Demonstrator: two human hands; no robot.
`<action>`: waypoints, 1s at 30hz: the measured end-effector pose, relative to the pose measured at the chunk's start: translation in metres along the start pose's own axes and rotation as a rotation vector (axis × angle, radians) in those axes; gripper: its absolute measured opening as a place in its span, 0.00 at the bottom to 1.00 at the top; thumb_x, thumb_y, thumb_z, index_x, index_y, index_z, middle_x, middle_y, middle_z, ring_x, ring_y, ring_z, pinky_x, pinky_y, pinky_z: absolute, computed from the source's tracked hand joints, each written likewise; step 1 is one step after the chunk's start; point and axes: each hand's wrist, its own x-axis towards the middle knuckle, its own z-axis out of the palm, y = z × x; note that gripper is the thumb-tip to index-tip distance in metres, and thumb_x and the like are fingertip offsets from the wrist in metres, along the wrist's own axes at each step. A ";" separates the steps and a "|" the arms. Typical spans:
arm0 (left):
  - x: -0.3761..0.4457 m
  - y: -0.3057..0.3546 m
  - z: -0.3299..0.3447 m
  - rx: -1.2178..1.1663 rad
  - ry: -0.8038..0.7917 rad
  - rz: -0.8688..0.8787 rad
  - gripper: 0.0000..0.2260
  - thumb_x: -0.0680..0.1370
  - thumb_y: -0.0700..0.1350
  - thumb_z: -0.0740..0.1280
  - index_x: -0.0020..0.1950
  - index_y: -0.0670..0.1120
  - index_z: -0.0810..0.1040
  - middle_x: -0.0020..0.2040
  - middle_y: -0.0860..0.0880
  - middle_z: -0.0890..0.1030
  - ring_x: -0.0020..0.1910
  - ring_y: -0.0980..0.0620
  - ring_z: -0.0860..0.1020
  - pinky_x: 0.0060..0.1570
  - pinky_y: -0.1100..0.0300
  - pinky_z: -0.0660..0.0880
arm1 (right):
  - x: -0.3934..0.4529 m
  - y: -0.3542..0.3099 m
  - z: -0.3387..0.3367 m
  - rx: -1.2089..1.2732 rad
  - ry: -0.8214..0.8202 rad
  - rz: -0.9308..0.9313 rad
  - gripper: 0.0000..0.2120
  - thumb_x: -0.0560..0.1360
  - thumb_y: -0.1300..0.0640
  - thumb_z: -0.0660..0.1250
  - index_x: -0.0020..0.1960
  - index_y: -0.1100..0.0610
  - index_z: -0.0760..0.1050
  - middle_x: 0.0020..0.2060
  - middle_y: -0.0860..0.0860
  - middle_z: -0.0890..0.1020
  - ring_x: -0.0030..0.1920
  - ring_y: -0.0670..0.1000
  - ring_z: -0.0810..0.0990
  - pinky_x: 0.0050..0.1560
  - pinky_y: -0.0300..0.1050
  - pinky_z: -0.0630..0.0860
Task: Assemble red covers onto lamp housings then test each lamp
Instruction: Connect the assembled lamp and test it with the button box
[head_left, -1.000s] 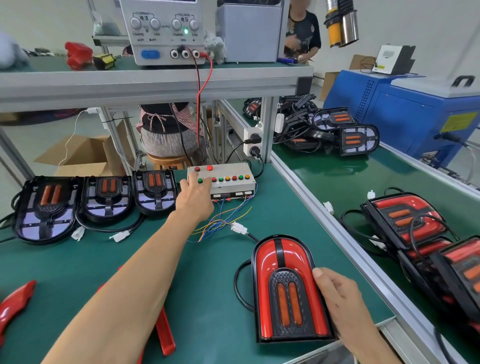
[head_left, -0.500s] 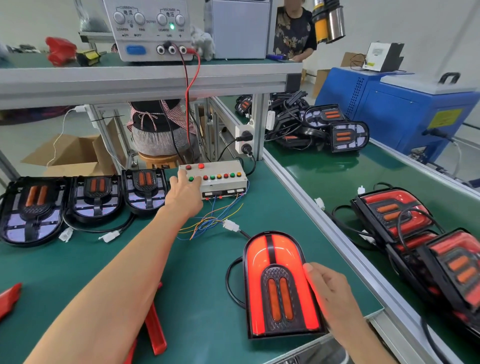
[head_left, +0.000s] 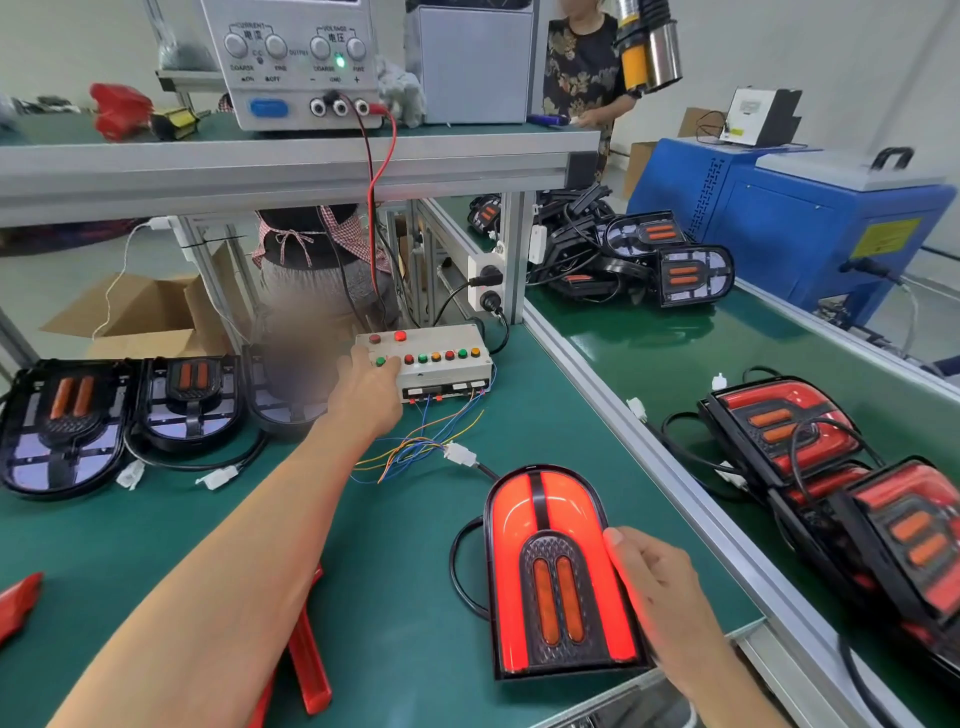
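Head view: the left hand (head_left: 366, 395) reaches to the test box (head_left: 441, 364) at 12 o'clock on the desk (head_left: 405, 571), fingers extended onto its button row, holding nothing, likely to switch circuits. The right hand (head_left: 654, 587) grips the right edge of the assembled lamp (head_left: 558, 571) at 5 o'clock, probably steadying it for inspection. The lamp lies flat, its red cover glowing bright, amber strips in a dark centre, cable plugged towards the box.

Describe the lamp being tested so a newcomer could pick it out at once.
On the green bench, look near the front edge, beside the aluminium rail. The lamp lies flat under the right hand. It alone has its red cover glowing.
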 end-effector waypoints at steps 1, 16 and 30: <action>0.000 0.000 -0.001 0.002 -0.003 -0.001 0.26 0.81 0.39 0.59 0.79 0.47 0.62 0.73 0.37 0.60 0.69 0.36 0.63 0.69 0.47 0.66 | 0.000 0.000 0.000 0.001 0.001 0.001 0.21 0.83 0.49 0.60 0.41 0.65 0.76 0.27 0.52 0.76 0.28 0.51 0.74 0.32 0.44 0.72; -0.006 0.030 -0.006 -0.099 0.159 -0.022 0.25 0.79 0.43 0.63 0.76 0.48 0.66 0.69 0.39 0.64 0.66 0.37 0.68 0.66 0.42 0.65 | 0.000 -0.001 0.001 0.044 -0.018 0.009 0.25 0.75 0.38 0.61 0.44 0.59 0.82 0.38 0.60 0.84 0.42 0.65 0.84 0.48 0.63 0.83; 0.021 0.073 0.006 -0.003 -0.006 0.106 0.24 0.79 0.41 0.60 0.75 0.51 0.64 0.66 0.38 0.63 0.60 0.38 0.67 0.56 0.49 0.68 | 0.004 0.007 0.000 -0.008 -0.023 0.007 0.20 0.75 0.34 0.59 0.43 0.47 0.82 0.39 0.57 0.85 0.40 0.59 0.85 0.48 0.63 0.83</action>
